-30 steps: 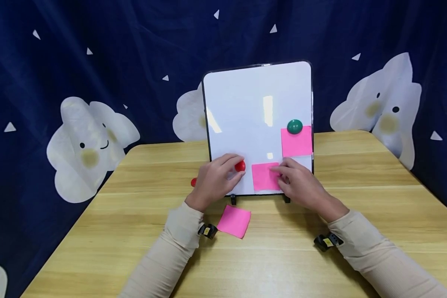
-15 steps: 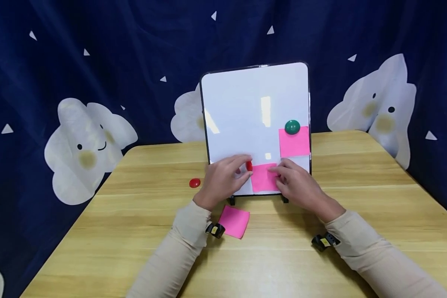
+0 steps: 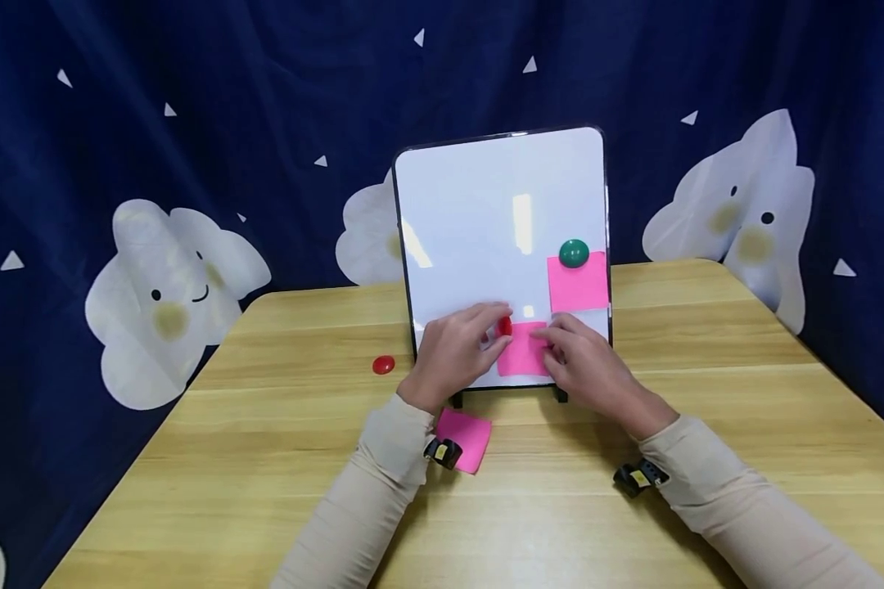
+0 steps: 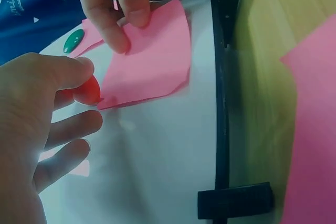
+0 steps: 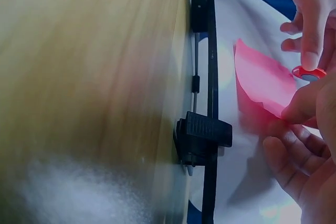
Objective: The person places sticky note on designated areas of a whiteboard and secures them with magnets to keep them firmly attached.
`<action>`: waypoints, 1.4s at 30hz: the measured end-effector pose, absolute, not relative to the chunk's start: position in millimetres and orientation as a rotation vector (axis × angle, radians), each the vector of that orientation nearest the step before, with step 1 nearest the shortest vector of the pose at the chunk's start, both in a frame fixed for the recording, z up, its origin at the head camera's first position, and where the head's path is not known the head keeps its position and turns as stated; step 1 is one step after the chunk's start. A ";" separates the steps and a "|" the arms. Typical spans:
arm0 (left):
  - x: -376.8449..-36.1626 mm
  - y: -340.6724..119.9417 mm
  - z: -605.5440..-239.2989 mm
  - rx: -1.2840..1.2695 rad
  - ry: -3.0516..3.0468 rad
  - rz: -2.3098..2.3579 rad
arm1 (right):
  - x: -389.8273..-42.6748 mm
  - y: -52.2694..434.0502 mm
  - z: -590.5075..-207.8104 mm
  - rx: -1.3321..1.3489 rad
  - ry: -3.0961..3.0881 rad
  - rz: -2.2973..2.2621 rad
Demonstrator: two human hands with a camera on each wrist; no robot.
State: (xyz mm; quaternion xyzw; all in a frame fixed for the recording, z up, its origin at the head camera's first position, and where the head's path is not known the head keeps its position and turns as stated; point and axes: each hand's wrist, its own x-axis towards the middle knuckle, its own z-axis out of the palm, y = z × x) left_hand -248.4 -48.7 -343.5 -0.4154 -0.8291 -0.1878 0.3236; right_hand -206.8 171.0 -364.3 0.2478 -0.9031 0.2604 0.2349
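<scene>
My left hand (image 3: 453,360) pinches a round red magnet (image 4: 88,92) between thumb and fingers, beside the upper left corner of a pink sticky note (image 3: 521,353). In the right wrist view the magnet's grey back faces the whiteboard (image 3: 471,221). The note lies low on the board, its lower edge lifting slightly off the surface. On its right side, my right hand (image 3: 593,364) pinches the note between thumb and finger. Higher up at the right, a green magnet (image 3: 574,254) overlaps the top of another pink note (image 3: 580,288).
The board leans on a black stand (image 5: 202,135) on the wooden table (image 3: 265,458). A loose pink note (image 3: 473,435) lies in front, partly behind the left wrist camera (image 3: 444,452). A second red magnet (image 3: 384,365) lies left of the board. A dark blue curtain (image 3: 302,74) hangs behind.
My left hand has moved right with the red magnet, from bare board to the note's upper left corner. My right hand stays at the note's right side.
</scene>
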 end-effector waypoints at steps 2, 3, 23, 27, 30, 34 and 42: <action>-248.3 -47.7 -345.3 -1.093 -2.177 -0.488 | -207.0 171.9 -364.6 0.684 -2.469 0.716; -248.2 -47.3 -346.5 -1.092 -2.178 -0.484 | -207.0 172.2 -364.5 0.687 -2.465 0.716; -251.8 -38.8 -356.7 -1.080 -2.117 -0.356 | -207.6 173.1 -364.1 0.707 -2.439 0.735; -252.8 -37.1 -358.4 -1.085 -2.108 -0.325 | -207.5 173.4 -364.8 0.697 -2.455 0.740; -252.4 -37.2 -359.4 -1.097 -2.100 -0.309 | -207.1 173.9 -365.8 0.696 -2.457 0.747; -250.8 -36.3 -360.2 -1.095 -2.086 -0.279 | -207.2 174.2 -366.0 0.692 -2.463 0.755; -249.7 -32.7 -363.2 -1.064 -2.087 -0.233 | -208.5 172.8 -365.0 0.665 -2.490 0.769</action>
